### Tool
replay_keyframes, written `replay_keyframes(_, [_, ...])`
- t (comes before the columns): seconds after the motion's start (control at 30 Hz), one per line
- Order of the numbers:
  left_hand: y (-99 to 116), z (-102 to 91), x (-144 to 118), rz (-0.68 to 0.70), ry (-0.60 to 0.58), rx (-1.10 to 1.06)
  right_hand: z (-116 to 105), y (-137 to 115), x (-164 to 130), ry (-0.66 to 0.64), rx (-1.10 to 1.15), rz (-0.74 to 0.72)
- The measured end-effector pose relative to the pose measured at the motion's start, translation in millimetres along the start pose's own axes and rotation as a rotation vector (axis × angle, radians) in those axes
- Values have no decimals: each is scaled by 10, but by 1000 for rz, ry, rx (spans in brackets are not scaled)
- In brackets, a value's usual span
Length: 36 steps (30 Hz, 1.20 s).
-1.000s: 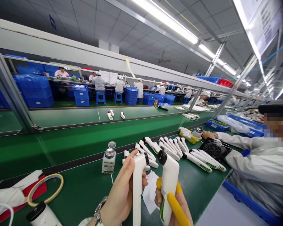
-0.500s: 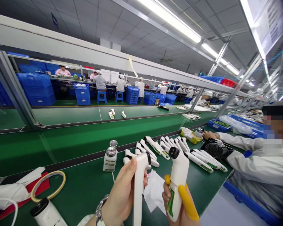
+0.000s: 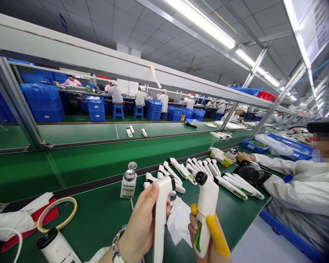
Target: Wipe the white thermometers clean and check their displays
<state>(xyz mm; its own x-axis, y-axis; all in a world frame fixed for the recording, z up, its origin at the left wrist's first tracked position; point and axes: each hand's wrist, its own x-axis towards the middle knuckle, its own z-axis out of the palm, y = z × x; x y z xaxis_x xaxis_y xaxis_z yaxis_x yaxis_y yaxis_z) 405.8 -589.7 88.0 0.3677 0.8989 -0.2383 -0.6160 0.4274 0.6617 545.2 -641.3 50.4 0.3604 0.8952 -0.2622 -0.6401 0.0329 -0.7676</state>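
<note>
My left hand [image 3: 139, 226] grips a white gun-shaped thermometer [image 3: 161, 215] upright by its handle, its head turned right. My right hand [image 3: 208, 239], with yellow finger cots on two fingers, holds a second white thermometer [image 3: 206, 212] upright, its black sensor end on top and a green label on the grip. Both are held above the green workbench [image 3: 98, 215], close together but apart. Behind them lies a row of several more white thermometers [image 3: 208, 171].
A small dispenser bottle [image 3: 128, 182] stands left of the row. A white cloth [image 3: 179, 221] lies under my hands. A tape ring [image 3: 57, 213] and a white bottle [image 3: 57, 246] sit at the left. A co-worker's sleeve [image 3: 279, 164] and a black fan [image 3: 249, 173] are at the right.
My right hand has moved its thermometer to the right and slightly up, away from the left one. The left hand stays almost still.
</note>
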Motion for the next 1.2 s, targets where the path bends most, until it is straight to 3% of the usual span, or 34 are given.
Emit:
replay_keyframes(0.4, [-4, -16, 54, -22, 66, -38, 30, 14, 8, 42, -74, -18])
replay_keyframes(0.57, [30, -23, 77, -99, 139, -75, -8, 46, 56, 87, -133, -26])
replay_keyframes(0.77, [69, -48, 59, -196, 124, -89, 89, 47, 73, 76, -118, -43])
replay_keyframes(0.9, [76, -148, 94, -272, 209, -86, 106, 78, 99, -2, -148, -19])
replay_keyframes(1.07, [-7, -388, 230, -271, 246, -70, 57, 90, 124, 13, -192, 49])
replay_keyframes(1.2, [-26, -351, 239, -293, 248, -103, 14, 97, 105, 19, -188, 21])
